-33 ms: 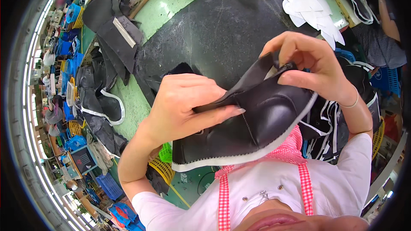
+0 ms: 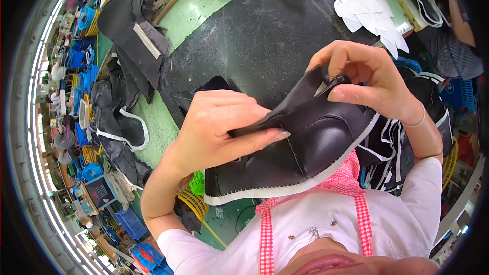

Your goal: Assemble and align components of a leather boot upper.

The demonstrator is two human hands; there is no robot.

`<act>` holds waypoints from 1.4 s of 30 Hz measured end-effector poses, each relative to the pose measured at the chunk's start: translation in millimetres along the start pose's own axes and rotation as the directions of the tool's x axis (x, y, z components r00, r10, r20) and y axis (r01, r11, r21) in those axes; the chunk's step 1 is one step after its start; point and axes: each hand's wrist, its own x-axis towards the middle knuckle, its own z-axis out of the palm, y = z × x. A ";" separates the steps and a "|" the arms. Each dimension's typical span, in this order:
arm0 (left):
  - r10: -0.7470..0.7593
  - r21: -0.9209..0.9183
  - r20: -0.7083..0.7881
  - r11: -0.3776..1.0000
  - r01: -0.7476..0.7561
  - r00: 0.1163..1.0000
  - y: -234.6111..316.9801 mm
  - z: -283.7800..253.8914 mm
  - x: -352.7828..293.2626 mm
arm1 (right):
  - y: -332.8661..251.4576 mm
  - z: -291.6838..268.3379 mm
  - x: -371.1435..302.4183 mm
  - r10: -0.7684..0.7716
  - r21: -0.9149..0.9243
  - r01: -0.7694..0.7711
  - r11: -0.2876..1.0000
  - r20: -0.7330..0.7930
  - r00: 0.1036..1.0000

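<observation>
In front of my chest I hold a black leather shoe upper (image 2: pixel 323 147) with a white strip along its lower edge. My left hand (image 2: pixel 219 127) is closed on the upper's top rim, thumb on the near face and fingers on the far side. Near the toe end, my right hand (image 2: pixel 369 81) pinches the rim, with a small pale patch of lining showing beside its thumb. The fingertips of both hands are partly hidden behind the leather.
A black mat (image 2: pixel 229 35) covers much of the green table. White cut pieces (image 2: pixel 364 10) lie at the far right, black cut pieces (image 2: pixel 135 33) at the far left. More white-edged uppers (image 2: pixel 127 130) rest at left. A person's arm (image 2: pixel 458 20) shows at far right.
My right hand and the rim it pinches have shifted very slightly down and left. My left hand keeps its hold on the shoe upper.
</observation>
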 end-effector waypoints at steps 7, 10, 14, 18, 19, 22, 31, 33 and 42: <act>-0.098 -0.116 -0.057 0.989 0.091 0.994 13.4 2.5 7.4 | -3.2 12.0 2.2 0.048 0.100 -0.047 0.994 -0.005 0.999; -0.240 -0.115 -0.084 0.967 0.230 0.967 18.9 8.1 10.5 | 1.6 17.3 0.8 -0.040 0.060 0.048 0.997 -0.129 0.991; -0.120 0.072 -0.164 0.988 0.133 0.979 13.7 8.5 10.4 | -20.4 17.0 7.6 0.086 -0.025 -0.091 0.995 -0.162 0.983; -0.034 0.135 -0.247 0.988 0.070 0.968 5.0 7.7 12.5 | -19.2 3.9 19.6 -0.061 -0.525 0.086 0.847 0.066 0.996; -0.022 0.146 -0.278 0.987 0.065 0.960 5.6 4.2 14.0 | -20.0 1.8 24.6 -0.073 -0.530 0.099 0.842 0.069 0.995; -0.194 0.003 -0.140 0.981 0.196 0.971 15.0 -13.4 29.7 | -25.2 1.6 38.0 -0.291 -0.452 0.300 0.840 0.092 0.952; -0.129 -0.038 -0.760 0.987 0.154 0.637 14.3 -47.4 63.9 | -38.3 -51.4 72.5 -0.259 0.088 0.282 0.955 -0.211 0.943; 0.144 0.162 -0.865 0.987 -0.004 0.481 -16.7 -38.2 80.3 | -19.6 7.2 75.2 -0.374 0.294 0.426 0.856 -0.217 0.902; -0.110 -0.433 -0.453 0.895 -0.111 0.885 -97.9 -51.0 29.8 | 18.2 -11.9 141.6 -0.744 -0.786 0.589 0.186 0.279 0.608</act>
